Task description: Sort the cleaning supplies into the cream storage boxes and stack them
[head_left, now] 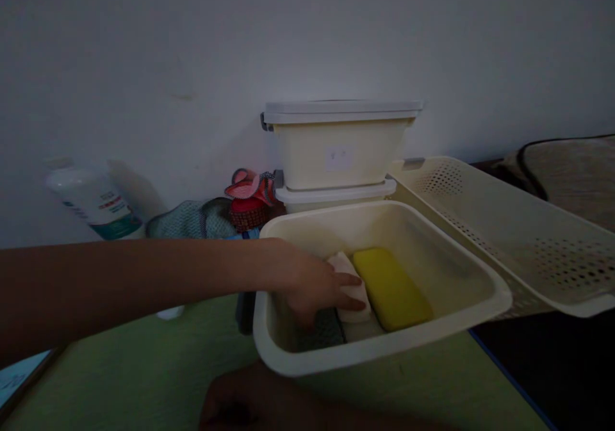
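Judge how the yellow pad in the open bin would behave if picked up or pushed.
The yellow pad looks thick and spongy, so it is probably light and squashy. Its flat shape suggests sliding, not rolling. Walls of the bin would likely stop a push.

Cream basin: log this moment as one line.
left hand: inside cream basin, fingers over white item, grip unclear | yellow block: beside white item | right hand: by basin's near rim

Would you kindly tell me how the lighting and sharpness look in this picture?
Head view: dim overall, without harsh glare; the right hand at the bottom edge is sunk in darkness; the bottle casts a soft shadow on the wall and looks tilted, perhaps from lens distortion; its print is too soft to read.
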A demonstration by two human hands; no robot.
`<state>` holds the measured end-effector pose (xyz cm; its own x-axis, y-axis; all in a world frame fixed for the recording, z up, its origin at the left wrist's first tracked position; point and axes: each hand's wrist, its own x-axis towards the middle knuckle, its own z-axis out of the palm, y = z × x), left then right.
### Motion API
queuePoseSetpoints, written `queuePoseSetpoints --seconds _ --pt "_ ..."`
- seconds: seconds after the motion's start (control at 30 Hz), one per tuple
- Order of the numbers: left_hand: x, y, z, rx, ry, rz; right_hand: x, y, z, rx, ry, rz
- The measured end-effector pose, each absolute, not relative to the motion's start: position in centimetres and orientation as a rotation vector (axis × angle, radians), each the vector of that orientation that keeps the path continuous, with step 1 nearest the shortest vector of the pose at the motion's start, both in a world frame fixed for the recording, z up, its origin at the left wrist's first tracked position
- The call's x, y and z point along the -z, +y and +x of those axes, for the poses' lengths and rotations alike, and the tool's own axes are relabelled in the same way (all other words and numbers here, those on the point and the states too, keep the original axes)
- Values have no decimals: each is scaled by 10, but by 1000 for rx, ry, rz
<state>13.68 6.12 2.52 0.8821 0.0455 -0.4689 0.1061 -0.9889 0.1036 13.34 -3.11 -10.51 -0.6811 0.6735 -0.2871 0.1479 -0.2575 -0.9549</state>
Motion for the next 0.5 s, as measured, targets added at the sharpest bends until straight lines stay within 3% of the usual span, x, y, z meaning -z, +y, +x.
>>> queuePoseSetpoints --seconds 0.17,0.5 --pt "-26 66 145 866 -89 2937 105 -31 134 -2007 -1656 -952" --pt "-46 58 141 890 203 2911 94 -32 138 -1975 -1671 -974"
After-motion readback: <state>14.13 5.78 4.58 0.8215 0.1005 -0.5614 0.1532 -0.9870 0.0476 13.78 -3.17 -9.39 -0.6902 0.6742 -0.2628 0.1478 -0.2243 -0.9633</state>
